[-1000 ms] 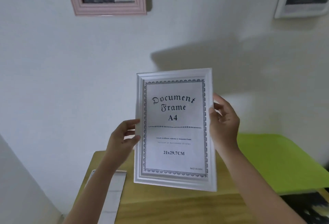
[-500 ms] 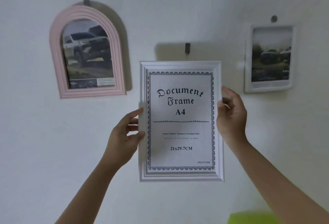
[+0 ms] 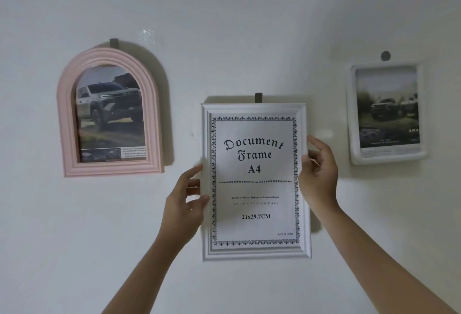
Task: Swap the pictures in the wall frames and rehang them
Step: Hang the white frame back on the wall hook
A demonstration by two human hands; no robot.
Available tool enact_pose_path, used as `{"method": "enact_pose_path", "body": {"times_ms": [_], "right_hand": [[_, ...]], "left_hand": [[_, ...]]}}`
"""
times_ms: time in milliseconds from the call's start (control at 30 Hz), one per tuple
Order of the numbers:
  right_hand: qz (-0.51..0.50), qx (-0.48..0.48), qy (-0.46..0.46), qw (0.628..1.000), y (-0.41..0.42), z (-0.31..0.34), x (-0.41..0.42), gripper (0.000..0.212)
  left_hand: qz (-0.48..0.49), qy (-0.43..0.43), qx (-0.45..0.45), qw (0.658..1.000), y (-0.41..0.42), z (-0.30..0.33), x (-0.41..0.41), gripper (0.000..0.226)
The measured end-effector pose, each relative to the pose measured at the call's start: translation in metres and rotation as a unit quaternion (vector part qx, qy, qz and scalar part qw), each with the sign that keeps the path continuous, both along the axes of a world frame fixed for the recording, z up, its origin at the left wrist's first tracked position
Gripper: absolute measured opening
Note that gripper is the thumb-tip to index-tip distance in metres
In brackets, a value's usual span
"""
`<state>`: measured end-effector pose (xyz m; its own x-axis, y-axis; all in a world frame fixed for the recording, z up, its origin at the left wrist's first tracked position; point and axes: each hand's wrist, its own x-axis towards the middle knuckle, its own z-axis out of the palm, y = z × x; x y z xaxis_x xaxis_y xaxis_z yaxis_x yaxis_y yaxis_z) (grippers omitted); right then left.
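I hold a white rectangular frame (image 3: 255,251) with a "Document Frame A4" sheet upright against the wall, its top edge just under a grey wall hook (image 3: 258,97). My left hand (image 3: 185,205) grips the frame's left edge, thumb on the front. My right hand (image 3: 319,171) grips the right edge, fingers curled round it. To the left hangs a pink arched frame (image 3: 67,124) with a car picture, on its own hook (image 3: 113,43). At the right hangs a smaller white frame (image 3: 353,139) with a dark car picture under a round hook (image 3: 385,55).
The white wall (image 3: 249,26) fills the whole view. Bare wall lies between the three frames and below them.
I have raised the document frame from above the table up to the wall, and its top now sits just under the middle hook. My view tilted up; the table is out of sight.
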<state>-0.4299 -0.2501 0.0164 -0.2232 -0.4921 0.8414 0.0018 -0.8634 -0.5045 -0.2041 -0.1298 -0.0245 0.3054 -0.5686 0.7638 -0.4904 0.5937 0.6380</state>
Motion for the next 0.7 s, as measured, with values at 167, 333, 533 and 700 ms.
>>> {"method": "enact_pose_path", "body": {"times_ms": [167, 333, 533, 700], "right_hand": [[-0.017, -0.012, -0.007, 1.0, -0.008, -0.004, 0.002, 0.039], [-0.046, -0.021, -0.001, 0.999, -0.013, -0.01, 0.004, 0.038], [-0.048, -0.025, -0.009, 0.998, -0.011, -0.009, 0.007, 0.039], [-0.046, -0.024, -0.019, 0.998, -0.013, -0.009, 0.001, 0.04]], "left_hand": [[-0.001, 0.004, -0.011, 1.0, -0.011, -0.007, 0.001, 0.066], [0.0, 0.006, -0.016, 1.0, -0.016, -0.012, -0.001, 0.067], [-0.006, 0.002, -0.031, 0.999, -0.015, -0.009, 0.001, 0.068], [-0.017, 0.001, -0.031, 0.999, -0.017, -0.005, 0.002, 0.069]]}}
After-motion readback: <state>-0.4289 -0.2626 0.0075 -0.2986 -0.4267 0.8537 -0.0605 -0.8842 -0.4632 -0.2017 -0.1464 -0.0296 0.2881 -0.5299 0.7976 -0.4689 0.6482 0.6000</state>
